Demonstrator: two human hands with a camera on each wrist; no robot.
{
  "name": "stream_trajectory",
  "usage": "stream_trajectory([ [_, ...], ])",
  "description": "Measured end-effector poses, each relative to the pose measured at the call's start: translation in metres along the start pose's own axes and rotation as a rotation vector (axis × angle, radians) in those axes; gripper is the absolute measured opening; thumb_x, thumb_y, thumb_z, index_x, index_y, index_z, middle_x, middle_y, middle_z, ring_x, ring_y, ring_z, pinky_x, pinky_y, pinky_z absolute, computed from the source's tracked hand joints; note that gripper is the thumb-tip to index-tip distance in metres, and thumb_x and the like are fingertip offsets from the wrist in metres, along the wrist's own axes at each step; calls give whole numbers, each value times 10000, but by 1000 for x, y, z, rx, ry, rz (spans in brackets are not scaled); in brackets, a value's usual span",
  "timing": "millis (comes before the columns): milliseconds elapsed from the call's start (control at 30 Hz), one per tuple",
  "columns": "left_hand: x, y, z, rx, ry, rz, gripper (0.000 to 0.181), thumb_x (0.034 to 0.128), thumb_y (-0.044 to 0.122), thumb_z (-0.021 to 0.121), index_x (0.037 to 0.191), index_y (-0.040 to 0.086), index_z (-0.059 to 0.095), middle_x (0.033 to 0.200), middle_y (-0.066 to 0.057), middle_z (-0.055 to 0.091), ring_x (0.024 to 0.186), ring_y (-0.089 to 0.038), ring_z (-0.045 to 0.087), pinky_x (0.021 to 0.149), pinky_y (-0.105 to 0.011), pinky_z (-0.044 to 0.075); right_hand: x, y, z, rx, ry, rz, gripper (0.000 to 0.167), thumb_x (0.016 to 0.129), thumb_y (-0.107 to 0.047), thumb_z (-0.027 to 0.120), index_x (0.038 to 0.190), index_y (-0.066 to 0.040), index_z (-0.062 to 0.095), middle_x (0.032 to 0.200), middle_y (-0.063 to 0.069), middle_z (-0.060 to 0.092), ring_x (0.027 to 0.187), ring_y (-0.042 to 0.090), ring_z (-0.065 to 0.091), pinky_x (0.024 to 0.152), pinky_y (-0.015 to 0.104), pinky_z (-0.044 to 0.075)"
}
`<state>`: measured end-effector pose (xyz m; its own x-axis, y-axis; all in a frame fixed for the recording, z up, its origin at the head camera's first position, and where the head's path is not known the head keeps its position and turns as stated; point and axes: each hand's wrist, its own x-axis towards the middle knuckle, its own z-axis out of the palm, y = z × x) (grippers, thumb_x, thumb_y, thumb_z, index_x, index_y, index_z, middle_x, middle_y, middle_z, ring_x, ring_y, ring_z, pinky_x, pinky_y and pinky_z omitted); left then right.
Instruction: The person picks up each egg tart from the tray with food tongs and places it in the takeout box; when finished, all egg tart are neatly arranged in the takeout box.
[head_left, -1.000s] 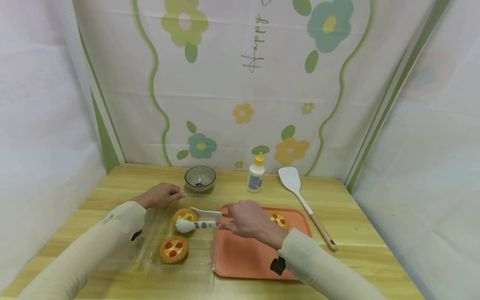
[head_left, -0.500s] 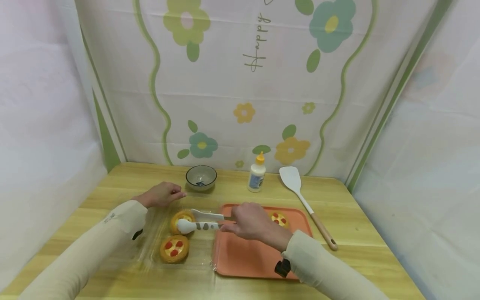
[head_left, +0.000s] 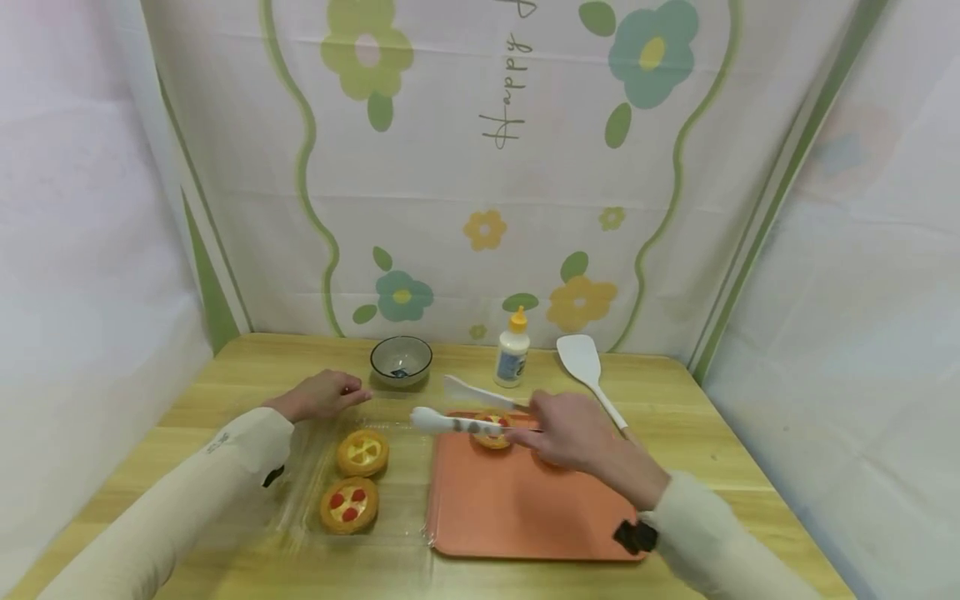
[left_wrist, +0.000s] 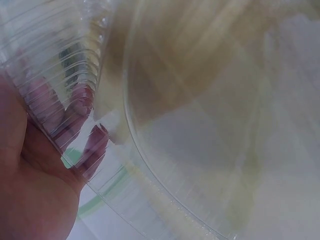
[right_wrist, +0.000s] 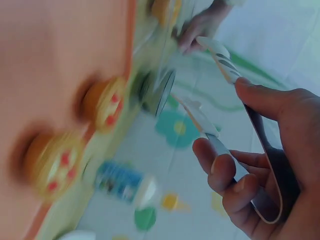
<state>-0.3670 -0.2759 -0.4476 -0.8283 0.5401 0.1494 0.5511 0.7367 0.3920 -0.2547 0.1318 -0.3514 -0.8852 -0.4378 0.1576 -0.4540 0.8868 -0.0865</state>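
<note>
My left hand (head_left: pixel 318 396) grips the edge of a clear plastic container (head_left: pixel 405 521) at its raised lid; in the left wrist view its fingers (left_wrist: pixel 92 150) show through the ribbed plastic. Two toy tarts, one yellow-topped (head_left: pixel 363 452) and one with red dots (head_left: pixel 349 505), lie in the container. The right hand (head_left: pixel 573 433) holds white-tipped tongs (head_left: pixel 468 425) above the orange tray (head_left: pixel 525 521), tips apart with nothing between them, also seen in the right wrist view. On the tray are two red-dotted tarts (right_wrist: pixel 105 104), one partly behind the right hand in the head view.
Behind the container stands a small bowl (head_left: pixel 401 362). A white bottle with a yellow cap (head_left: pixel 512 354) stands beyond the tray. The white spatula (head_left: pixel 581 358) lies at the back right, its handle partly behind the right arm. Patterned cloth surrounds the table on three sides.
My right hand has moved right with the tongs, away from the yellow-topped tart and over the tray; the tong tips are wider apart. The left hand has stayed at the container.
</note>
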Motion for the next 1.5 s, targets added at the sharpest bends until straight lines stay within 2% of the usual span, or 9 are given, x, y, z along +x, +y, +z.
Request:
stream_trajectory([
  [167,0,-2,3,3,4,-14,376,1008,280,560,657,173,477,627,82,392,562,-53,367,540,-236,317,-38,55,-11,-72,-16,54,439,818,-550,719,806,-133,584,580,-62,472,465,92,418,433,279,346],
  [300,-2,0,2,13,5,-27,386,1009,293,557,651,179,471,618,84,392,553,-51,365,529,-233,315,-56,74,-10,-113,-30,55,488,805,-613,691,811,-134,597,587,-73,502,444,64,414,416,262,347],
  [467,-3,3,1,4,13,-24,384,1006,269,562,647,173,468,614,82,391,553,-57,368,531,-239,319,-56,69,2,-150,14,25,475,780,-622,709,776,-169,567,542,-105,451,431,54,388,403,262,329],
  [700,-4,-1,7,-3,3,-43,384,1011,296,553,653,184,468,621,87,399,558,-54,372,529,-239,320,-41,55,18,-143,-25,61,431,804,-548,736,760,-161,551,543,-76,419,437,102,375,424,284,317],
  [967,-3,0,3,14,10,-32,386,1011,305,549,657,180,463,614,82,391,554,-60,365,528,-241,316,-43,51,8,-114,67,3,397,819,-465,755,757,-138,540,522,-96,412,420,48,363,403,247,306],
  [1067,-2,1,2,15,16,-22,389,1010,303,552,653,182,458,612,86,383,554,-55,359,526,-236,305,-44,46,-2,-70,125,-44,370,818,-465,755,764,-165,546,533,-125,461,422,6,368,408,223,315],
  [1167,-1,0,3,20,19,-20,392,1009,297,555,648,183,451,608,92,372,549,-48,350,522,-230,297,-41,35,-10,-66,148,-146,363,832,-497,728,775,-194,536,557,-159,470,434,-17,352,417,208,303],
  [1333,-2,1,2,31,11,-32,389,1009,286,556,647,187,452,602,89,377,542,-52,351,517,-236,302,-25,5,-22,-89,74,-365,391,861,-538,671,795,-184,518,569,-143,408,452,-5,323,432,202,270],
  [1500,-2,3,2,53,12,-28,388,1007,279,560,645,185,455,594,86,380,540,-59,357,520,-244,314,-6,-24,-30,-211,-43,-463,434,866,-593,627,768,-190,497,540,-116,349,430,30,265,429,217,209],
])
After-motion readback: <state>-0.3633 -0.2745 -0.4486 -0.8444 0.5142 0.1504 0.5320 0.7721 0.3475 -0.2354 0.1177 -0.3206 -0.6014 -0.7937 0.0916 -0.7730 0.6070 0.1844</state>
